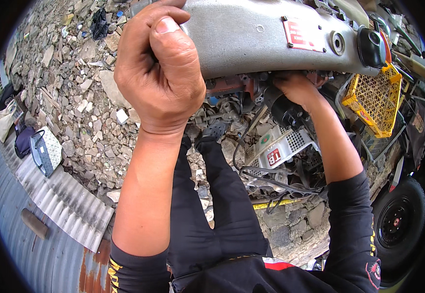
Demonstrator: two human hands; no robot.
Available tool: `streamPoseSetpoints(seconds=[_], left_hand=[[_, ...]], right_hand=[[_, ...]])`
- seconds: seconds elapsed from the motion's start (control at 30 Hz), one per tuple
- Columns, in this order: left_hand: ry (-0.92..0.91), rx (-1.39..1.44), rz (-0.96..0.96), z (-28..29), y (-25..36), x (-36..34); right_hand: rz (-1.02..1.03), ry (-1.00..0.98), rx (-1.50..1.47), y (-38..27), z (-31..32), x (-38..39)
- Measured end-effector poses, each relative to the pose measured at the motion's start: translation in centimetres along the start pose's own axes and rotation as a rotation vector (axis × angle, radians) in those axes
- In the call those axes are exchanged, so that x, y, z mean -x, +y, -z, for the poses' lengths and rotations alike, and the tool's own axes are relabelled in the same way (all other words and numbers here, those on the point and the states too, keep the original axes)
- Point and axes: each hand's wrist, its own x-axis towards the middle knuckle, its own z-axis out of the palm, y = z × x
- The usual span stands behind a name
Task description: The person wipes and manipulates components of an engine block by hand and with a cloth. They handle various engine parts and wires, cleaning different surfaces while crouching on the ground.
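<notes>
A silver-grey engine valve cover with a red and white plate lies across the top of the view, on an engine. My left hand is closed in front of its left end, fingers curled and thumb bent over. What those fingers hold, if anything, is hidden. Below the cover's lower edge, my right hand reaches into the engine's side. Its fingers disappear in shadow beside a black cylindrical part, so their grip does not show. A black round cap sits at the cover's right end.
Yellow plastic crate and white plastic basket stand among loose parts and cables at right. A wheel with a black tyre is at lower right. Broken stones cover the ground at left, beside corrugated metal sheets.
</notes>
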Motion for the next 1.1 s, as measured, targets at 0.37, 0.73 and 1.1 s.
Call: streamPoseSetpoints(seconds=[0.37, 0.73, 1.1], left_hand=[[0.005, -0.020, 0.048, -0.2, 0.8, -0.3], [0.001, -0.002, -0.012, -0.1, 0.3, -0.3], [0.126, 0.026, -0.025, -0.7, 0.0, -0.5]], right_hand=[[0.101, -0.335, 0.500, -2.9, 2.2, -0.3], [0.112, -0.244, 0.327, -1.0, 1.6, -0.3], [0.197, -0.313, 0.336, -3.7, 0.8, -0.2]])
